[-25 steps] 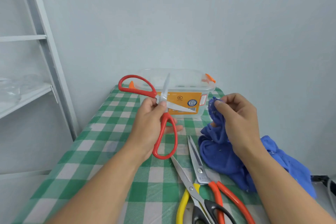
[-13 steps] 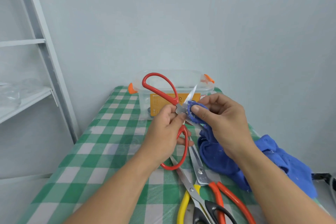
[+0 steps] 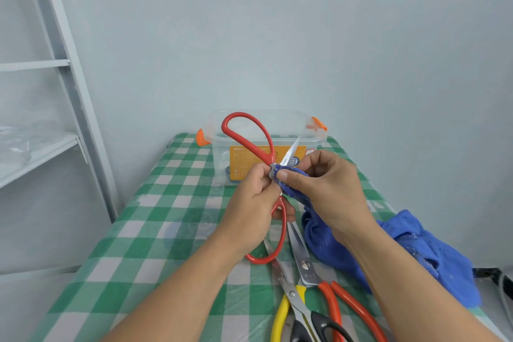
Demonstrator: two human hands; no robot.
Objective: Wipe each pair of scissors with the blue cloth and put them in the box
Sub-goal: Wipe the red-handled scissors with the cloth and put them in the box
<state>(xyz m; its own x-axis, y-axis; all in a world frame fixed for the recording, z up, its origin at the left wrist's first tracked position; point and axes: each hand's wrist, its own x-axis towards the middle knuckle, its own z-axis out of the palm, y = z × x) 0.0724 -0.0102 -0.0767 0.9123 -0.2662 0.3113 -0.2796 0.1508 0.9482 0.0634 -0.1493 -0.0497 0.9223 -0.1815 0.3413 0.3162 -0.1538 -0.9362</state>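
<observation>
blue cloth (image 3: 410, 247) now on red scissors (image 3: 284, 228) blade, right hand (image 3: 327, 191) pinching

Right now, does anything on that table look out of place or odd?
Nothing looks spilled or broken. One oddity: the red scissors, gripped by the left hand, are open, one bare blade pointing up toward the box while the right hand pinches the blue cloth near the pivot.

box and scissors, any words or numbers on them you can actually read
Orange label on the box: printed lines and a round blue badge, all too blurred to read.
Red scissors blade: small stamp near the pivot, unreadable.
Yellow scissors blade: faint engraving, unreadable.
Nothing can be quoted.
</observation>
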